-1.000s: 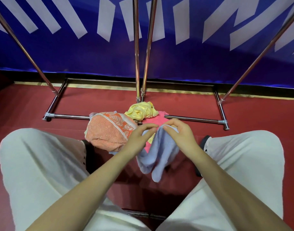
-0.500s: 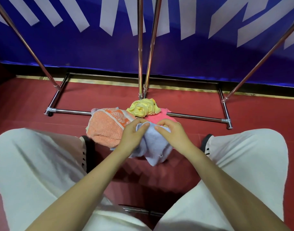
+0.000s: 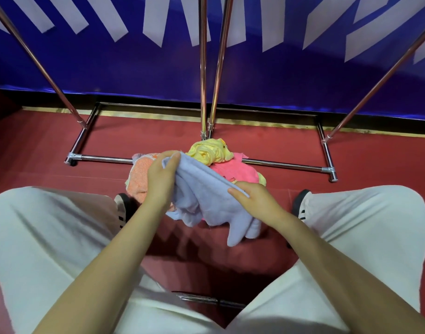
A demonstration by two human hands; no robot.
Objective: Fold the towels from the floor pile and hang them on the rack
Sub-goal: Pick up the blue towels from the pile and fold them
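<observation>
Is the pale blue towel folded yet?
Not yet. The blue towel hangs bunched and creased between the left hand and the right hand, its lower corners dangling unevenly.

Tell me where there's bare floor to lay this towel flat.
Bare red floor lies inside the rack base, left of the uprights, and likewise on the right. Crowded: the centre, where the orange, yellow and pink towels pile between the feet.

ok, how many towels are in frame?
4. Lavender towel held in both hands; orange towel behind the left hand; pink towel and crumpled yellow towel behind it. The pile may hide more.
</observation>
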